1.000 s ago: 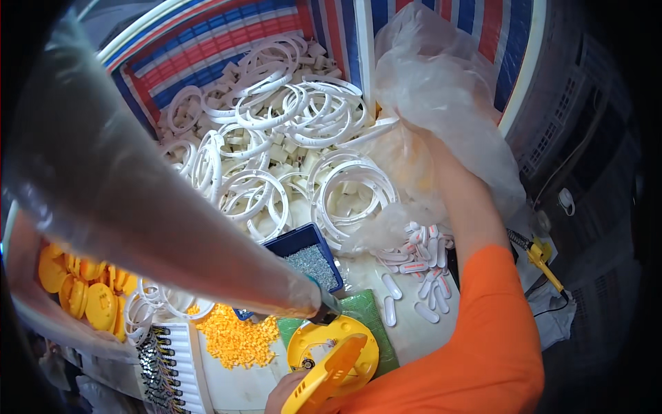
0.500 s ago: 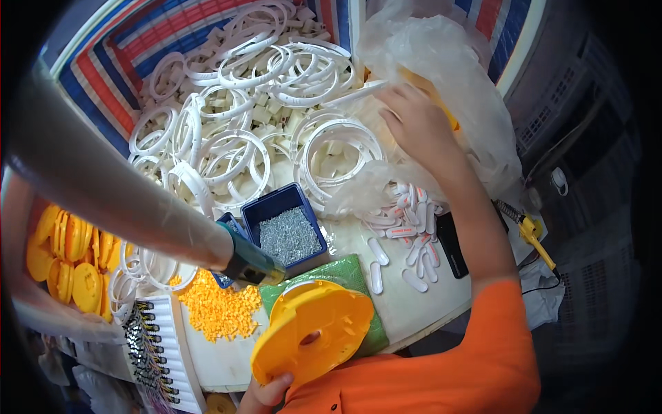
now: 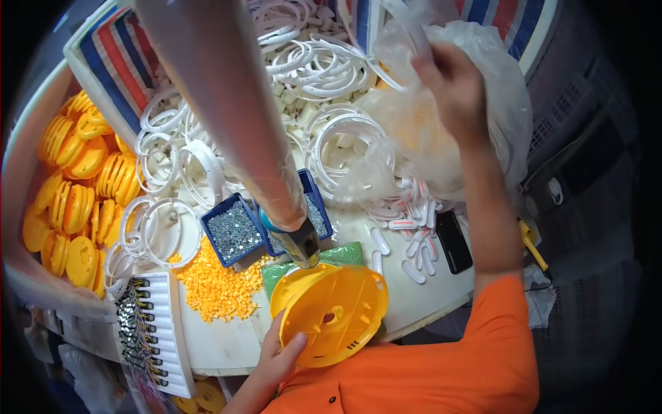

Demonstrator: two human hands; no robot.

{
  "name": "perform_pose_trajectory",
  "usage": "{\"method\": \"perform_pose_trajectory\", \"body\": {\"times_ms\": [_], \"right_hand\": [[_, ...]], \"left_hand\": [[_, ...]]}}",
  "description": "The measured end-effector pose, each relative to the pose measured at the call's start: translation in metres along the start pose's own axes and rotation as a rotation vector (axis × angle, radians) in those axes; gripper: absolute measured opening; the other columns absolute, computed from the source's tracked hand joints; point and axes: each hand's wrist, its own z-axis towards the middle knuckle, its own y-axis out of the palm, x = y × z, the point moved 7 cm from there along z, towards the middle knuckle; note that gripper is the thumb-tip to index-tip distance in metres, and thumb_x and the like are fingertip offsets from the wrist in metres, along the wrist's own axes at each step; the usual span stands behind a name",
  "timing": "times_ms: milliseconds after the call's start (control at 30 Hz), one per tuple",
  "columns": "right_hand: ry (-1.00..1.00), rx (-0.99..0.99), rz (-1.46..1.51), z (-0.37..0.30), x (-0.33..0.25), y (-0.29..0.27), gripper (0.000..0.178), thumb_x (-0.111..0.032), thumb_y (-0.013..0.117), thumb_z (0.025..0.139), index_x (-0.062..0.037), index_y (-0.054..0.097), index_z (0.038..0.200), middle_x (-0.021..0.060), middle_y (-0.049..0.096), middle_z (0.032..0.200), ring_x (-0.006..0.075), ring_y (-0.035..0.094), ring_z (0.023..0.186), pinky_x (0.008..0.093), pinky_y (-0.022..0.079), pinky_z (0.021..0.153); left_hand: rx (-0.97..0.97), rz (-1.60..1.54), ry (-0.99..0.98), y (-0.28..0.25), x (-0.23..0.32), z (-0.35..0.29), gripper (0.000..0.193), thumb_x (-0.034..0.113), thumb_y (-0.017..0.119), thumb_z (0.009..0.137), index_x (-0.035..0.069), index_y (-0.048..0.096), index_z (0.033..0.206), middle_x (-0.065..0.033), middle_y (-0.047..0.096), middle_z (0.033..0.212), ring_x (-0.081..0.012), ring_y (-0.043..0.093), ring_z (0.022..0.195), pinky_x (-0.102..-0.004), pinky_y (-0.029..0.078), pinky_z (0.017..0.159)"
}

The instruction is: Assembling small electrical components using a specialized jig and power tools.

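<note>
Your left hand (image 3: 277, 360) clasps a yellow disc (image 3: 348, 308), fingertips hidden behind | your right hand (image 3: 458, 91) closes on a white curved piece (image 3: 408, 26), cut off above.

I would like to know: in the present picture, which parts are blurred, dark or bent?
All in the head view: the wrapped tube looks soft toward the top; the right hand looks slightly blurred; the yellow disc is bright and fairly sharp; the corners go black, the right side dim; the near edge of the table looks curved.
</note>
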Motion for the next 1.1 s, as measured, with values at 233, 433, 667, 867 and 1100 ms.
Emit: {"method": "perform_pose_trajectory", "body": {"times_ms": [233,433,667,867,1100], "right_hand": [[-0.540,-0.065,-0.573,-0.263,-0.112,0.004,0.026,-0.024,0.083,0.074,-0.0188,0.079,0.099,-0.0070,0.050,0.093,0.0141,0.050,0.082,0.0355,0.036,0.074],[-0.331,-0.365,-0.292,-0.337,-0.116,0.050,0.030,-0.021,0.081,0.073,-0.0170,0.079,0.103,-0.0029,0.053,0.097,0.0174,0.055,0.086,0.0348,0.043,0.075],[-0.127,-0.185,-0.218,-0.279,-0.099,0.023,0.037,-0.027,0.076,0.085,-0.0054,0.074,0.115,0.0084,0.059,0.104,0.0211,0.057,0.090,0.0348,0.046,0.074],[0.641,-0.513,-0.001,-0.260,-0.050,0.071,0.032,-0.015,0.052,0.107,0.0040,0.066,0.128,0.0059,0.071,0.084,0.0057,0.058,0.075,0.0233,0.046,0.066],[0.493,-0.574,0.082,-0.257,-0.061,0.113,0.032,-0.014,0.054,0.106,0.0048,0.066,0.129,0.0161,0.076,0.107,0.0101,0.069,0.095,0.0265,0.054,0.082]], "left_hand": [[-0.098,0.007,0.176,0.025,0.003,0.030,0.086,0.048,0.070,0.096,-0.002,0.029,0.154,-0.0147,0.054,0.142,-0.0227,0.053,0.131,-0.0374,0.041,0.111],[0.082,0.272,0.175,0.018,0.005,0.038,0.079,0.029,0.072,0.093,0.001,0.030,0.153,-0.0139,0.053,0.141,-0.0250,0.055,0.130,-0.0398,0.045,0.110],[0.211,-0.174,0.096,-0.017,0.010,0.027,0.070,0.008,0.062,0.088,-0.003,0.034,0.150,-0.0166,0.052,0.142,-0.0255,0.055,0.130,-0.0401,0.046,0.109],[0.282,-0.257,0.171,-0.049,-0.019,-0.003,0.078,0.050,0.052,0.099,-0.002,0.030,0.154,-0.0167,0.047,0.150,-0.0280,0.050,0.136,-0.0430,0.042,0.113],[0.395,-0.460,0.130,-0.064,-0.037,-0.025,0.103,0.085,0.024,0.094,0.009,0.020,0.162,-0.0123,0.027,0.166,-0.0323,0.030,0.151,-0.0484,0.027,0.124]]}}
